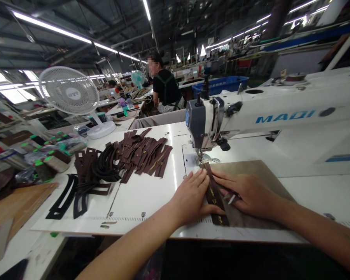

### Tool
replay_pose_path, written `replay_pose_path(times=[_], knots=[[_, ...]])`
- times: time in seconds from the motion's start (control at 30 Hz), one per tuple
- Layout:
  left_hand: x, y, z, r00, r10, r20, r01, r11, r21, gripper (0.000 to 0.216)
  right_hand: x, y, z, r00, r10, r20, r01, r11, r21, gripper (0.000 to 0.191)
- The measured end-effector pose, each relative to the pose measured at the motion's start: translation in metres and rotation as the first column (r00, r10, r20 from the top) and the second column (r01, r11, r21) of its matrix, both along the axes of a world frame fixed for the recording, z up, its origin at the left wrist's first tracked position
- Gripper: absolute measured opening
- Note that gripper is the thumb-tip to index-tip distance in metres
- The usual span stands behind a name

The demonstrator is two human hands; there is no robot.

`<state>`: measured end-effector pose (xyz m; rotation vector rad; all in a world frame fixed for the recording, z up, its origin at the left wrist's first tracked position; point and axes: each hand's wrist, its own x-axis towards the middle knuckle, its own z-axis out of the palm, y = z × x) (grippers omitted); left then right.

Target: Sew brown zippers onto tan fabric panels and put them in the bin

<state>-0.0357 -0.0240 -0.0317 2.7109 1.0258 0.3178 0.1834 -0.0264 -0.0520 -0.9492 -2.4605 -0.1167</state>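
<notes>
My left hand (192, 197) lies flat on the dark-brown, gold-toothed zipper strip (213, 194), far end near the white sewing machine's (247, 116) needle; right hand (246, 194) curls round a small silver metal tool (232, 199) over the flat olive-brown panel (262, 173).

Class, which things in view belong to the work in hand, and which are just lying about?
In the job:
brown zipper strip under the left hand
fabric panel
small tool in the right hand
sewing machine
probably the zipper pile

Apparently lying about:
white fan
thread spools
blue crate
</notes>
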Motion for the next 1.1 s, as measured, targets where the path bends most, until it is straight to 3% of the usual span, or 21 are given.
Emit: replay_pose_path(times=[0.37,0.5,0.77,0.97,1.1], knots=[[0.002,-0.002,0.0,0.998,-0.001,-0.065,0.003,1.0,0.021,0.092,0.002,0.001,0.0,1.0,0.007,0.025,-0.006,0.999,-0.032,0.043],[0.002,-0.004,0.002,0.995,-0.013,-0.097,0.019,0.998,0.059,0.09,0.003,0.001,0.004,0.999,0.028,-0.039,-0.03,0.999,-0.045,0.044],[0.0,0.001,-0.009,0.994,-0.057,0.09,0.034,0.971,0.238,0.093,-0.002,-0.004,-0.001,0.996,0.07,-0.047,-0.074,0.992,-0.098,0.059],[0.001,0.003,-0.015,0.987,-0.073,0.144,0.021,0.942,0.336,0.096,-0.002,-0.006,-0.001,0.998,0.048,-0.051,-0.049,0.999,-0.003,0.06],[0.0,0.003,-0.023,0.993,-0.039,0.111,-0.003,0.936,0.353,0.101,-0.003,-0.004,-0.001,0.999,0.034,-0.021,-0.033,0.999,0.042,0.074]])
